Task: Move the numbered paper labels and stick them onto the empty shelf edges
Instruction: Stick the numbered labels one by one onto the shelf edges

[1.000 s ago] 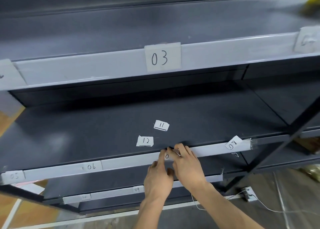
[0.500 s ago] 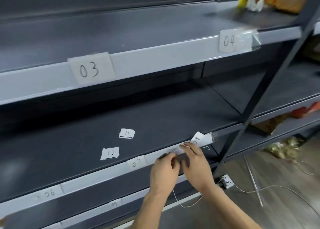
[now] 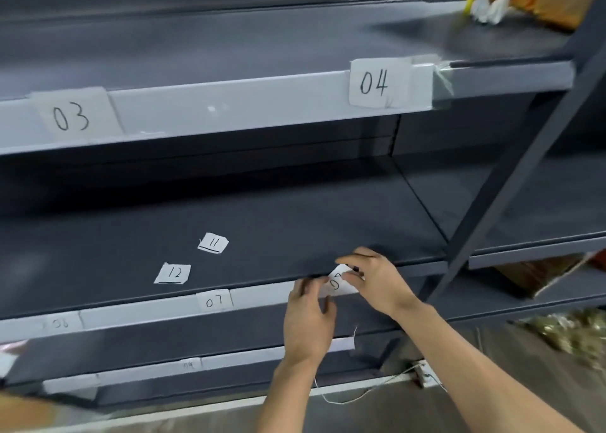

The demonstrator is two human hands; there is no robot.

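Paper label (image 3: 337,283) lies tilted against the front lip of the middle shelf (image 3: 295,219), just past the right end of the pale edge strip (image 3: 262,296), with its handwritten number partly covered. The right hand (image 3: 380,281) pinches the label's right side, thumb below and forefinger curled over the top. The left hand (image 3: 308,321) reaches up from below with bent fingers meeting the label's left edge; blur hides whether they pinch it or only press. The label is thus caught between the two hands, at their fingertips.

Left along the strip, label 07 (image 3: 214,300) and label 06 (image 3: 60,322) are stuck flat. Loose on the shelf behind lie label 11 (image 3: 213,243) and label 12 (image 3: 172,273), near each other and well left of the hands.
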